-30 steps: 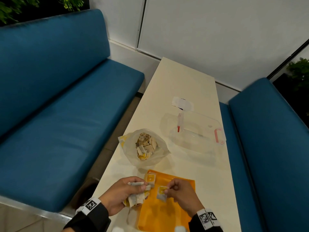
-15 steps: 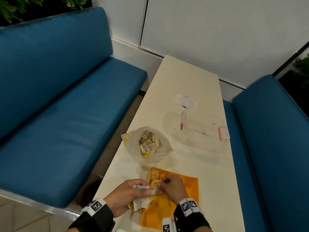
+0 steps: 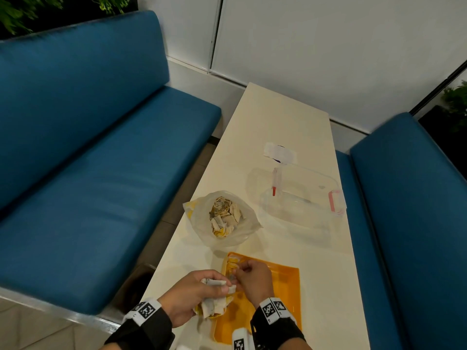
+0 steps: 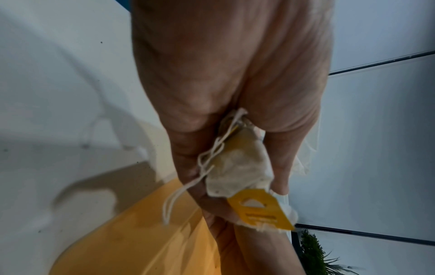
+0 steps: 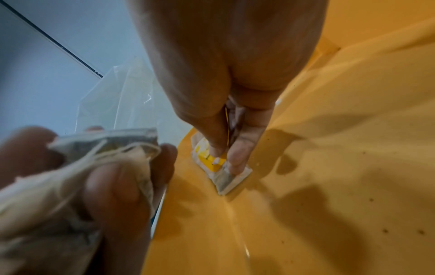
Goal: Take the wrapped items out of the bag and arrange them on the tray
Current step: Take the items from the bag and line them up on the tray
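An orange tray [image 3: 285, 294] lies at the table's near edge. A clear plastic bag [image 3: 222, 218] full of wrapped tea bags stands just beyond it. My left hand [image 3: 202, 291] grips a bunch of wrapped tea bags [image 4: 237, 167] with strings and yellow tags, at the tray's left rim. My right hand [image 3: 250, 276] pinches one wrapped tea bag [image 5: 221, 167] by its yellow tag and holds it down on the tray [image 5: 329, 167] near the far left corner. Another wrapped item [image 3: 231, 262] lies on the tray just beyond my right hand.
A clear plastic box with red clips [image 3: 303, 198] stands on the table [image 3: 278, 122] beyond the tray, to the right of the bag. A white paper slip [image 3: 279, 151] lies farther back. Blue benches [image 3: 88, 147] flank the table on both sides.
My right hand moved left and away from me, from the tray's middle to its far left corner, with a tea bag pinched. My left hand stayed at the tray's left rim with its bunch.
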Available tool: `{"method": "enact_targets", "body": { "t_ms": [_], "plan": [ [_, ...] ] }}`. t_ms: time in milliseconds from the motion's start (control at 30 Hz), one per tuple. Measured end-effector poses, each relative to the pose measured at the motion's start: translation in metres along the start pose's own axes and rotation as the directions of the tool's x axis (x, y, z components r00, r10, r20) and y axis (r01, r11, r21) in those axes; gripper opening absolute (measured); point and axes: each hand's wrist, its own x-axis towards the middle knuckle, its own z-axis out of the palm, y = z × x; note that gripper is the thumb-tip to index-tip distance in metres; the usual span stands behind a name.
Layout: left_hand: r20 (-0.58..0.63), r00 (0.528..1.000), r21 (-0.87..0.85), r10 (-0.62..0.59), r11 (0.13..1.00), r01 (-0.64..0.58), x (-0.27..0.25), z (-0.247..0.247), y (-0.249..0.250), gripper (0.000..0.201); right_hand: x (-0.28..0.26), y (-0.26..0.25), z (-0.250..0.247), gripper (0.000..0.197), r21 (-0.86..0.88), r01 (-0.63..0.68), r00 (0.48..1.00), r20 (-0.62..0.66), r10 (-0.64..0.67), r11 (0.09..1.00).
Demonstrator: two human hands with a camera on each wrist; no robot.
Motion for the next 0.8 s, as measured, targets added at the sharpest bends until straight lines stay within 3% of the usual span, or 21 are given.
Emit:
{"method": "enact_targets", "body": {
  "t_ms": [300, 467, 667, 800],
  "plan": [
    [0.027, 1.000, -0.038, -0.008, 0.999, 0.009, 0.002, -0.005, 0.000, 0.032, 0.003, -0.002, 0.005, 0.020, -0.078, -0.008, 0.999, -0.049, 0.004, 0.997],
    [0.047, 0.999, -0.134, -0.023, 0.991, 0.029, 0.004, -0.004, 0.003, 0.033, 0.003, 0.000, 0.003, 0.013, -0.084, -0.018, 1.000, -0.027, 0.016, 0.996],
    [0.035, 0.999, -0.183, -0.033, 0.982, 0.039, 0.008, -0.006, 0.006, 0.045, -0.016, -0.007, -0.022, 0.007, 0.129, 0.009, 1.000, 0.023, -0.012, 0.992],
    [0.043, 0.999, -0.219, -0.025, 0.975, 0.034, 0.013, -0.006, 0.006, 0.043, -0.036, -0.019, -0.043, 0.030, 0.262, 0.143, 0.961, 0.192, -0.197, 0.954]
  ]
}}
